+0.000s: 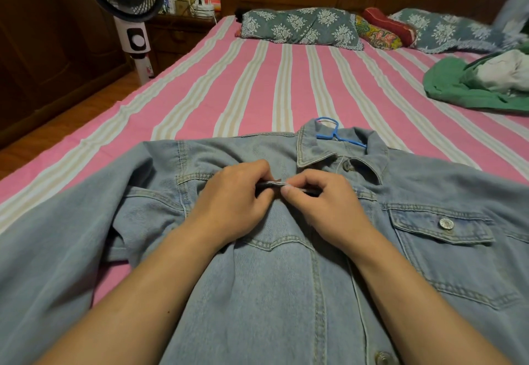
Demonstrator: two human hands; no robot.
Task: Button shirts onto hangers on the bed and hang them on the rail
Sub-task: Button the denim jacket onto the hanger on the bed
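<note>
Buttoning shirt at near bed edge.
Left grip, right grip pinching placket below collar; hanger inside.

Pale denim shirt flat on bed, front up (top button fastened); blue hanger inside collar.

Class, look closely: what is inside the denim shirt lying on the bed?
A blue hanger sits inside the denim shirt; only its hook and part of one arm show at the collar. The rest is covered by fabric.
</note>
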